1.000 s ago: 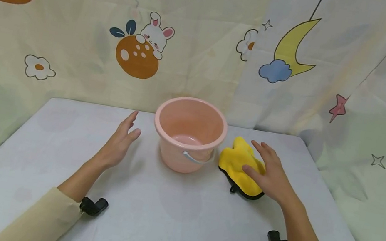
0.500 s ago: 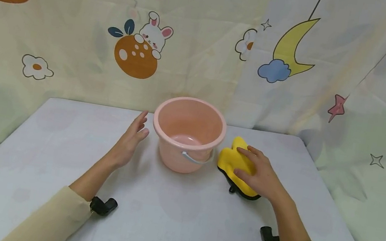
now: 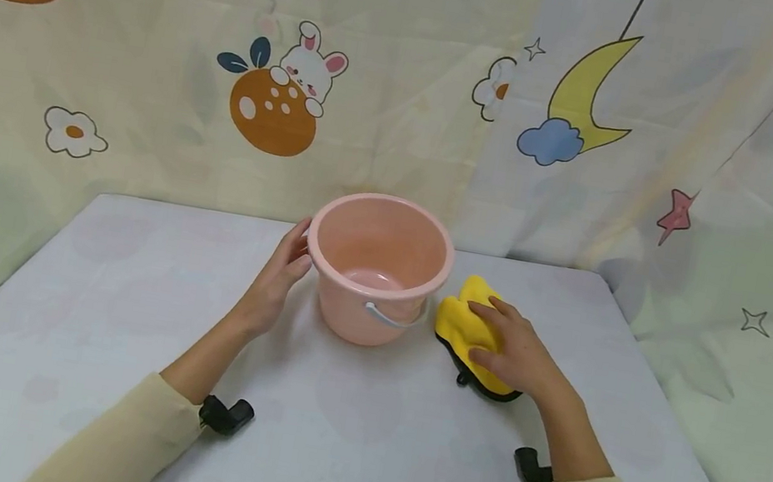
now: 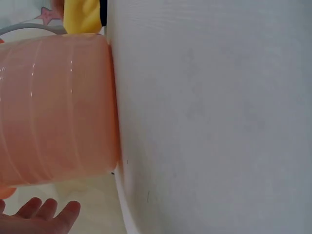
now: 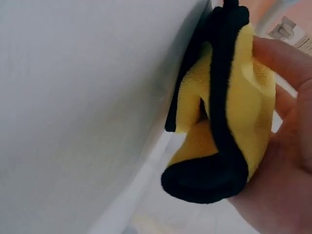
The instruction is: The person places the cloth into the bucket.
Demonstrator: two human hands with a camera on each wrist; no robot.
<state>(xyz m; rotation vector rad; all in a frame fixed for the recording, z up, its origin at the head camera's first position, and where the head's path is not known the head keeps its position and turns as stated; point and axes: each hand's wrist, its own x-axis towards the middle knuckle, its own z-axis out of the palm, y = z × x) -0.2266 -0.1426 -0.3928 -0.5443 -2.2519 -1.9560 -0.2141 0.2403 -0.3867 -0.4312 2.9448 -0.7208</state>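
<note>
Head view: from above the near side of the table (image 3: 356, 430), facing forward and down; farthest back, takes in both arms and printed cloth (image 3: 407, 109) behind.
Left wrist view: low by the left hand (image 3: 274, 282), facing across to the bucket (image 3: 353, 307); close; turned sideways, tabletop on picture right.
Right wrist view: low by the right hand (image 3: 517, 350), facing the mitt (image 3: 455, 321) at its cuff; very close; tabletop on picture left.
Bucket overlap: all three, corner only in right wrist.
Mitt overlap: all three, partly cut off in left wrist.
</note>
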